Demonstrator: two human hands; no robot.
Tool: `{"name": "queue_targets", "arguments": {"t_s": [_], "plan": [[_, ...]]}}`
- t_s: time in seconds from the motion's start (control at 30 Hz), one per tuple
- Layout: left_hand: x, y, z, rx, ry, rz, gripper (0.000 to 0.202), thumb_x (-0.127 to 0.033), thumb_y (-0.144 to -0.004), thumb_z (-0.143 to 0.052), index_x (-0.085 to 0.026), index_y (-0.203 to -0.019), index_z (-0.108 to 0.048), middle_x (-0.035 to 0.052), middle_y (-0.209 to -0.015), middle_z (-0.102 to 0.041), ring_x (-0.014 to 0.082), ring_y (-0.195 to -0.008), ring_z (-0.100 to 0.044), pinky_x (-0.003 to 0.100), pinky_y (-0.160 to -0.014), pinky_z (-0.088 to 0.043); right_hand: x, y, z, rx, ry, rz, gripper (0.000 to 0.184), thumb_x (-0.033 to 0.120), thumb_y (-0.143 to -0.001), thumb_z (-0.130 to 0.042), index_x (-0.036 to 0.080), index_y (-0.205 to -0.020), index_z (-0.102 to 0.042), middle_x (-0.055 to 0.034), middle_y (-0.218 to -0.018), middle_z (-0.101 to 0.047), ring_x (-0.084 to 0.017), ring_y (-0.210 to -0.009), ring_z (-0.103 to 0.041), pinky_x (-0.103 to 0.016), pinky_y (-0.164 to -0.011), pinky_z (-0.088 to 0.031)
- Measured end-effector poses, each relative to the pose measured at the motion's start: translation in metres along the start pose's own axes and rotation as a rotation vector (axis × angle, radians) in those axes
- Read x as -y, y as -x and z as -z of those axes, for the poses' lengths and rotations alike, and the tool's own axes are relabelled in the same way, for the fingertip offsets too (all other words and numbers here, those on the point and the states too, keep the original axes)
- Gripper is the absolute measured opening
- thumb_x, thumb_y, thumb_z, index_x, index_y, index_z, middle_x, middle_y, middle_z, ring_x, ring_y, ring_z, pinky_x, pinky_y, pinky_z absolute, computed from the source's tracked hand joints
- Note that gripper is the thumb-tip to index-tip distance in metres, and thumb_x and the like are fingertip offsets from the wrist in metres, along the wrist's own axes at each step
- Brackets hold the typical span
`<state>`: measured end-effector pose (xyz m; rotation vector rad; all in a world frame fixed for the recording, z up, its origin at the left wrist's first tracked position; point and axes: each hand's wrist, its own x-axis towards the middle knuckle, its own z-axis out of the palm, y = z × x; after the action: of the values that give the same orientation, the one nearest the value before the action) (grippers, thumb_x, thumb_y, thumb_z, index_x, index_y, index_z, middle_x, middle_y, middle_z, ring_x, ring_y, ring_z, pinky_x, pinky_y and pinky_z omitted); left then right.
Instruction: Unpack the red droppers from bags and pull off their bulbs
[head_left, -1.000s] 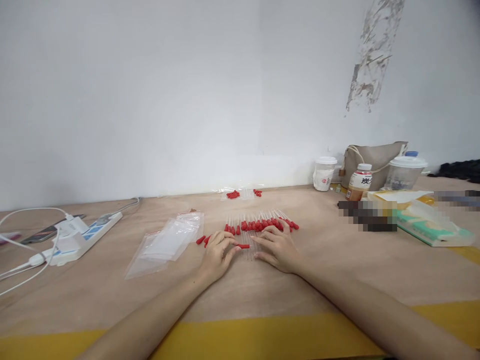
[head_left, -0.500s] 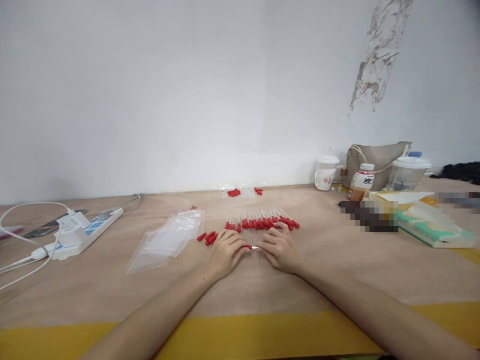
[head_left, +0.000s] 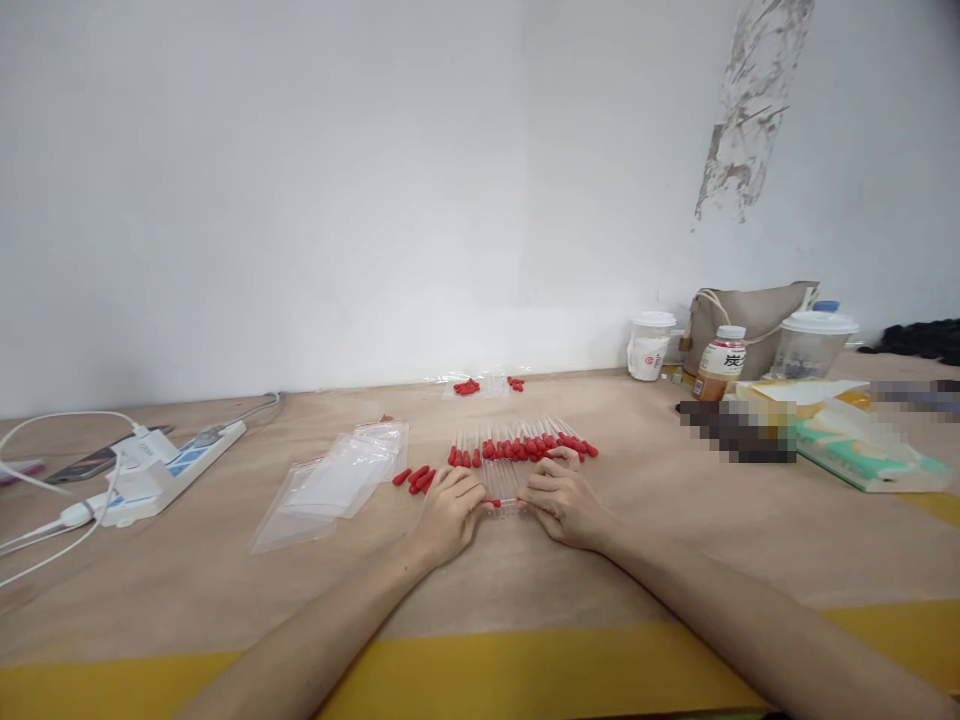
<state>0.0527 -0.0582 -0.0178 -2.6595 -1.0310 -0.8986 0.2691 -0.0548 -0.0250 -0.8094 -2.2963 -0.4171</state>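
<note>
Between my hands lies a dropper, a thin glass tube with a red rubber bulb at its left end. My left hand pinches the bulb. The right end of the tube is in the closed fingers of my right hand. Loose glass tubes lie side by side just beyond. Behind them a row of red-bulbed droppers points its thin ends toward the wall. Several loose red bulbs rest beside my left hand.
Clear plastic bags lie left of the hands. A power strip with cables is farther left. Bags with red bulbs sit by the wall. At right stand a paper cup, a bottle and a tissue pack.
My hands have drawn slightly apart, and more of the glass tube shows between them. The droppers, loose bulbs and bags lie as before; the view has shifted slightly.
</note>
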Motion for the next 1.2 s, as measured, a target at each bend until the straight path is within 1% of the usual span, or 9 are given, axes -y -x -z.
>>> {"name": "queue_targets", "arguments": {"t_s": [0.17,0.33,0.4,0.47,0.63,0.83,1.0,1.1,1.2], "plan": [[0.015,0.005,0.011,-0.137,0.117,0.18,0.022,-0.027,-0.086,-0.04,-0.021,-0.083,-0.06,0.0038,-0.083,-0.062,0.0174,-0.081,-0.054,0.031,-0.075,-0.04,-0.015,0.01,0.007,-0.031,0.008,-0.149,0.025,0.029,-0.086,-0.041,0.024,-0.076,-0.064,0.0007,-0.069,-0.063,-0.013,-0.073,-0.048,-0.034,-0.083,-0.022],[0.054,0.0,0.037,-0.322,0.131,0.572,0.026,-0.032,-0.08,-0.044,-0.019,-0.091,-0.064,0.006,-0.092,-0.059,0.0179,-0.083,-0.056,0.029,-0.073,-0.044,-0.017,0.007,0.003,-0.031,-0.001,-0.38,0.03,0.033,-0.088,-0.037,0.025,-0.084,-0.065,-0.0008,-0.077,-0.067,-0.012,-0.067,-0.054,-0.031,-0.076,-0.024],[0.072,0.002,0.044,-0.267,0.161,0.739,0.026,-0.029,-0.076,-0.045,-0.018,-0.09,-0.064,0.0056,-0.091,-0.06,0.0182,-0.082,-0.057,0.029,-0.072,-0.045,-0.014,0.003,-0.002,-0.012,0.005,-0.422,0.027,0.028,-0.087,-0.037,0.023,-0.085,-0.064,-0.0011,-0.08,-0.068,-0.013,-0.071,-0.056,-0.031,-0.075,-0.024],[0.085,0.006,0.048,-0.212,0.183,0.81,0.026,-0.029,-0.073,-0.047,-0.018,-0.088,-0.065,0.0043,-0.085,-0.063,0.0185,-0.078,-0.058,0.029,-0.07,-0.045,-0.011,0.0,-0.006,0.003,0.016,-0.448,0.023,0.021,-0.085,-0.039,0.022,-0.087,-0.062,-0.001,-0.084,-0.067,-0.014,-0.076,-0.057,-0.031,-0.073,-0.023],[0.092,0.015,0.043,-0.161,0.186,0.835,0.028,-0.038,-0.068,-0.053,-0.017,-0.084,-0.062,0.0021,-0.072,-0.063,0.0168,-0.064,-0.057,0.027,-0.06,-0.043,-0.005,-0.007,-0.013,0.022,0.002,-0.48,0.018,0.016,-0.079,-0.041,0.019,-0.088,-0.056,-0.0011,-0.084,-0.067,-0.014,-0.078,-0.058,-0.03,-0.072,-0.023],[0.093,0.017,0.036,-0.097,0.183,0.841,0.027,-0.043,-0.063,-0.058,-0.017,-0.072,-0.061,0.0025,-0.069,-0.064,0.0169,-0.063,-0.057,0.026,-0.06,-0.042,0.003,-0.011,-0.014,0.056,-0.004,-0.461,0.017,0.02,-0.082,-0.041,0.019,-0.082,-0.057,-0.0012,-0.077,-0.064,-0.015,-0.076,-0.055,-0.03,-0.072,-0.022],[0.096,0.02,0.038,-0.083,0.17,0.847,0.035,-0.048,-0.071,-0.048,-0.016,-0.075,-0.062,0.003,-0.068,-0.065,0.0172,-0.065,-0.058,0.025,-0.06,-0.042,0.009,-0.009,-0.008,0.075,-0.015,-0.392,0.019,0.03,-0.084,-0.042,0.021,-0.087,-0.059,-0.0017,-0.081,-0.063,-0.016,-0.079,-0.052,-0.033,-0.076,-0.022],[0.09,0.016,0.042,-0.081,0.105,0.855,0.038,-0.049,-0.074,-0.044,-0.016,-0.079,-0.062,0.0039,-0.071,-0.065,0.0179,-0.065,-0.057,0.026,-0.06,-0.041,0.01,-0.007,-0.005,0.099,-0.023,-0.365,0.025,0.039,-0.083,-0.044,0.021,-0.09,-0.059,-0.0029,-0.086,-0.062,-0.017,-0.081,-0.05,-0.034,-0.077,-0.023],[0.081,0.005,0.045,-0.033,0.034,0.824,0.035,-0.049,-0.071,-0.049,-0.019,-0.081,-0.064,0.0049,-0.081,-0.065,0.0205,-0.076,-0.057,0.028,-0.065,-0.04,0.009,-0.007,-0.004,0.131,-0.018,-0.337,0.032,0.047,-0.081,-0.043,0.021,-0.092,-0.06,-0.004,-0.086,-0.061,-0.018,-0.081,-0.048,-0.035,-0.078,-0.024]]}}
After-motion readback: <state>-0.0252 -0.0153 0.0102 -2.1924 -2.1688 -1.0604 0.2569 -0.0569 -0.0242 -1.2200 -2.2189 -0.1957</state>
